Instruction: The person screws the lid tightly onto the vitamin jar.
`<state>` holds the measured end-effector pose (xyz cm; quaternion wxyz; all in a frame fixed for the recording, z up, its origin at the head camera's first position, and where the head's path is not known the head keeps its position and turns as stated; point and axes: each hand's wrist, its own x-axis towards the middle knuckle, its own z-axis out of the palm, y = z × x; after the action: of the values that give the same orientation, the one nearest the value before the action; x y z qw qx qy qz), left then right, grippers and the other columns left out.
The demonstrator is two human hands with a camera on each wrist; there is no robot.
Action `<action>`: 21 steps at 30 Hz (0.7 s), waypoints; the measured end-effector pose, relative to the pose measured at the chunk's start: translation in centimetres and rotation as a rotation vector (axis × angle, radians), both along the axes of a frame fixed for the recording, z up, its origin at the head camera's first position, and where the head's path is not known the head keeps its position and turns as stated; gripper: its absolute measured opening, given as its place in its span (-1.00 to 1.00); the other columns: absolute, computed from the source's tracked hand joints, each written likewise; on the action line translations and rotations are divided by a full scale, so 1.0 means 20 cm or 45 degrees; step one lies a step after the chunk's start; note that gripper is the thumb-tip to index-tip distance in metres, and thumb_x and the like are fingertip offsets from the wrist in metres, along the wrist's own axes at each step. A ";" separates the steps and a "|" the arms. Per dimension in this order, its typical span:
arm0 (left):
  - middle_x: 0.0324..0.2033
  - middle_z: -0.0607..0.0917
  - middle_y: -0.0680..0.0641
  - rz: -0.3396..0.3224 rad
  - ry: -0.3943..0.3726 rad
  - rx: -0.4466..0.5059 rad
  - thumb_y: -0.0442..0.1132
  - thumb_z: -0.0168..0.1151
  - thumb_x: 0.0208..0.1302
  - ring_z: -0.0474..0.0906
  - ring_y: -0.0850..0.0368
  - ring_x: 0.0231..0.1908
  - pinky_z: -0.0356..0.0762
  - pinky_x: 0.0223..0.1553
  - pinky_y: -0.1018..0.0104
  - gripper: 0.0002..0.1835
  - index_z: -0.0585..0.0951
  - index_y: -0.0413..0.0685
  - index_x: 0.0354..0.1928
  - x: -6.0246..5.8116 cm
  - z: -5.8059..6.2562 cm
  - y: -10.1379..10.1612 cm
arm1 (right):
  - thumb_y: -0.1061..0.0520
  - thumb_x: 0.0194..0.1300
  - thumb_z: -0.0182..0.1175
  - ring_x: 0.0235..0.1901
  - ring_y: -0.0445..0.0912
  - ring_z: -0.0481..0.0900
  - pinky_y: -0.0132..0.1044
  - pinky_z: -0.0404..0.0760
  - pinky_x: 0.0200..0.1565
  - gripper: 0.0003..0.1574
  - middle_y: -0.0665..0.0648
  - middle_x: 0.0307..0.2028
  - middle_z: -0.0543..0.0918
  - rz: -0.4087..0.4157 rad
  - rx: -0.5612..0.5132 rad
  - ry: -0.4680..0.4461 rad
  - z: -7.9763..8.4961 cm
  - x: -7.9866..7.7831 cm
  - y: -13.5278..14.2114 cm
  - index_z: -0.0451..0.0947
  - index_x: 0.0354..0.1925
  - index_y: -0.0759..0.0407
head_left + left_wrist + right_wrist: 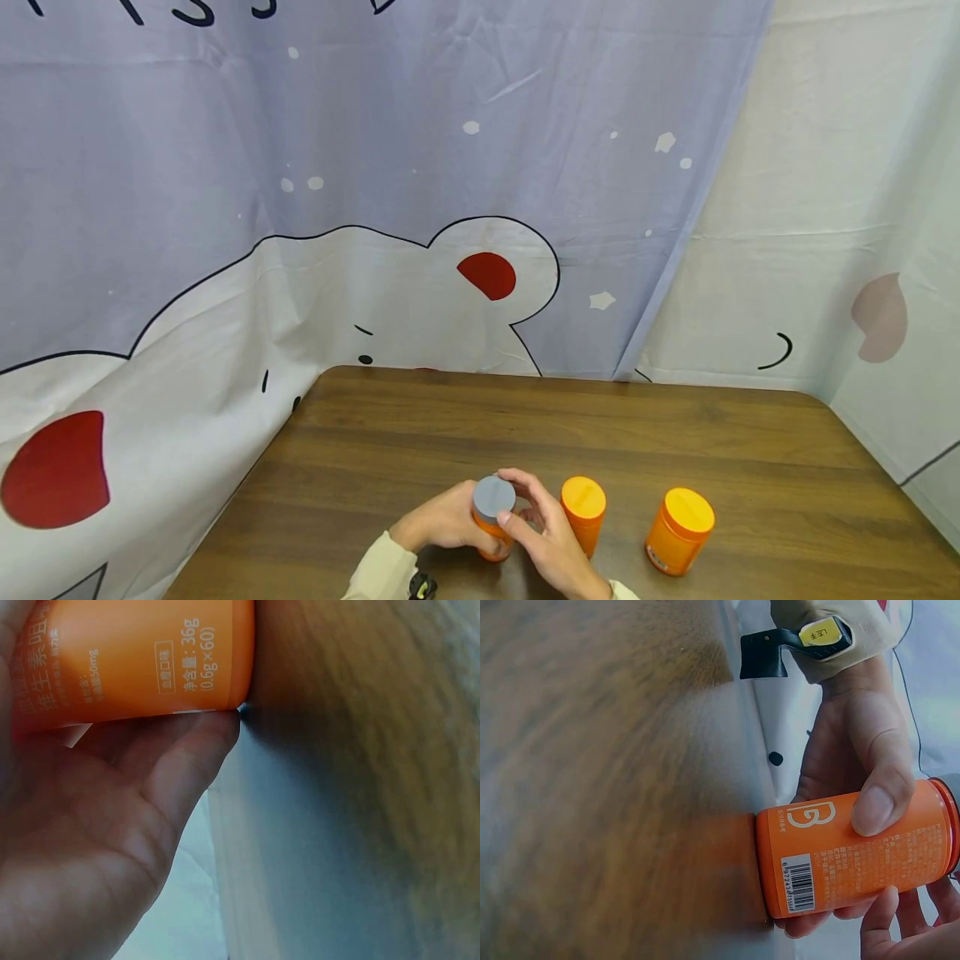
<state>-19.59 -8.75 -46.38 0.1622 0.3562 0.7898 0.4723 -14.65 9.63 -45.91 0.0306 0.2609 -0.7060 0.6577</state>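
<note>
An orange bottle (487, 525) with a grey lid (494, 497) stands upright on the wooden table. My left hand (448, 518) grips its body from the left, with the thumb across the printed side in the right wrist view. From the right, my right hand (551, 542) has its thumb and forefinger around the lid's edge. White print shows on the orange label (165, 660) in the left wrist view. A barcode (798, 883) faces the right wrist camera, where only part of the lid (954, 787) and a few right fingers (881, 919) show.
Just right of my right hand stands an orange bottle with a yellow lid (583, 498). Another yellow-lidded orange bottle (675, 533) is farther right on the wooden table (420, 425). A printed curtain (375, 167) hangs behind and along the left side.
</note>
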 end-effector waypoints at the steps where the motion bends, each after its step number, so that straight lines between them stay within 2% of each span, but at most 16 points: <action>1: -0.32 0.59 0.16 -0.003 -0.004 0.005 -0.19 0.38 -0.14 0.50 0.34 -0.35 0.47 -0.23 0.41 -0.58 0.51 0.03 -0.15 0.00 0.00 0.00 | 0.26 0.27 0.07 0.04 -0.03 0.41 -0.26 0.45 -0.15 -0.49 0.17 0.10 0.45 0.004 -0.003 -0.002 0.00 0.00 0.00 0.29 0.19 0.14; 15: -0.37 0.57 0.19 0.010 -0.012 0.005 -0.21 0.41 -0.16 0.46 0.36 -0.38 0.46 -0.26 0.42 -0.61 0.53 0.02 -0.21 0.00 0.00 0.00 | 0.28 0.23 0.13 0.00 -0.01 0.42 -0.30 0.45 -0.21 -0.49 0.18 0.10 0.42 -0.005 -0.031 0.002 -0.01 0.00 -0.01 0.28 0.14 0.17; 21: -0.36 0.58 0.18 0.012 0.006 0.006 -0.21 0.42 -0.17 0.48 0.36 -0.37 0.46 -0.24 0.42 -0.60 0.53 0.01 -0.20 0.00 0.00 0.00 | 0.27 0.24 0.11 0.03 -0.01 0.40 -0.29 0.44 -0.18 -0.46 0.18 0.13 0.41 -0.009 -0.021 -0.005 0.00 0.00 0.00 0.27 0.18 0.10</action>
<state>-19.61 -8.71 -46.36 0.1573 0.3541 0.7907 0.4739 -14.64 9.54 -45.92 0.0337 0.2571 -0.7015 0.6639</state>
